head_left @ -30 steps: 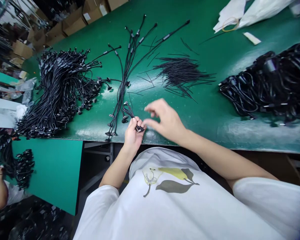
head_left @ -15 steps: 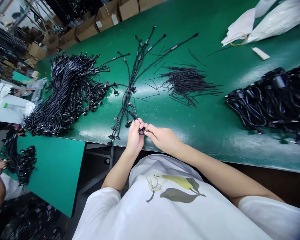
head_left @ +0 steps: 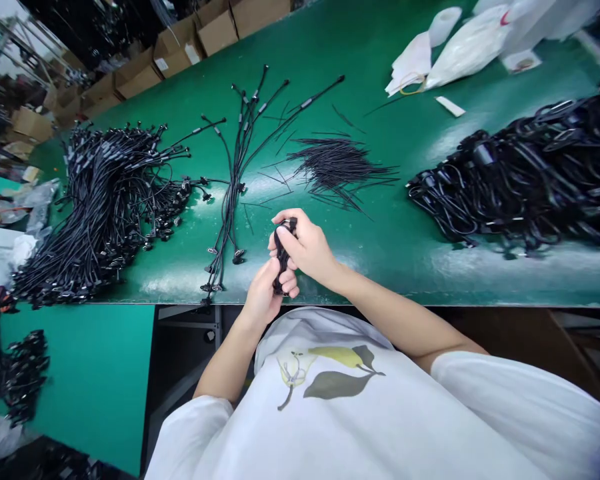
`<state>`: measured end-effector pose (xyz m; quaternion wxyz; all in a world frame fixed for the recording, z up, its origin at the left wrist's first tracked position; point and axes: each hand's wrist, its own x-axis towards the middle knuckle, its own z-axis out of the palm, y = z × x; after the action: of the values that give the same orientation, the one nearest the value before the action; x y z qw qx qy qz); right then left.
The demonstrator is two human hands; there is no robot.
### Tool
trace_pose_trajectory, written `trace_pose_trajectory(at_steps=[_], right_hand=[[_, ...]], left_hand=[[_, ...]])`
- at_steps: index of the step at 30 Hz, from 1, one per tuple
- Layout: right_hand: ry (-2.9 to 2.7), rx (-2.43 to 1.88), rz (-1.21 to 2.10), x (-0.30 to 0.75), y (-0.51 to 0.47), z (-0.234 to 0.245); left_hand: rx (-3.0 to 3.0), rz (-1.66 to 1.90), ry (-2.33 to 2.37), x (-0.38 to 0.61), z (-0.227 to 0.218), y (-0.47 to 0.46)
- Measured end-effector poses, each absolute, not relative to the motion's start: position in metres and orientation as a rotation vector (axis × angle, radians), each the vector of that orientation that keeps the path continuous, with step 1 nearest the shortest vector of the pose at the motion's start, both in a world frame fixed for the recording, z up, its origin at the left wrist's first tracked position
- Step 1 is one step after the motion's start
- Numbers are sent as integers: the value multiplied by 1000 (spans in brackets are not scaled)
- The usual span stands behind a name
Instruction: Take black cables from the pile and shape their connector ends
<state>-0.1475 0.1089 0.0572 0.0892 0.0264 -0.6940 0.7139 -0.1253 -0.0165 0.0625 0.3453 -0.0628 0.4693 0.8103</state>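
A folded black cable (head_left: 282, 257) is gathered into a short bundle between my two hands, just above the table's front edge. My left hand (head_left: 266, 291) has its fingers wrapped round the lower end. Closed on the upper end is my right hand (head_left: 307, 245), its thumb pressed against the bundle and a dark connector showing at the top. Left of my hands lie several loose black cables (head_left: 234, 177) with connectors at their ends. Beyond my hands is a pile of thin black ties (head_left: 335, 163), several strays scattered around it.
A large heap of straight black cables (head_left: 110, 200) covers the table's left part. Folded cable bundles (head_left: 520, 173) are piled on the right. White bags (head_left: 470, 50) lie at the back right, and cardboard boxes (head_left: 177, 47) line the far edge. A lower green table (head_left: 90, 373) adjoins at left.
The folded cable is now held upright, raised off the loose cables. My right hand has gone from a fingertip pinch to a grip round its top. The view has shifted to the right.
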Motion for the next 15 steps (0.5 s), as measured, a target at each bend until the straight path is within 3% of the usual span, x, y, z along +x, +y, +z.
trace_pose_trajectory(at_steps=[9, 12, 15], right_hand=[[-1249, 15, 3100, -136, 119, 75], [-1287, -95, 3084, -135, 116, 71], [-1732, 60, 2631, -135, 124, 59]], left_hand=[[-350, 1942, 907, -124, 75, -22], [-255, 1827, 913, -120, 67, -20], [-106, 1818, 1210, -118, 49, -24]])
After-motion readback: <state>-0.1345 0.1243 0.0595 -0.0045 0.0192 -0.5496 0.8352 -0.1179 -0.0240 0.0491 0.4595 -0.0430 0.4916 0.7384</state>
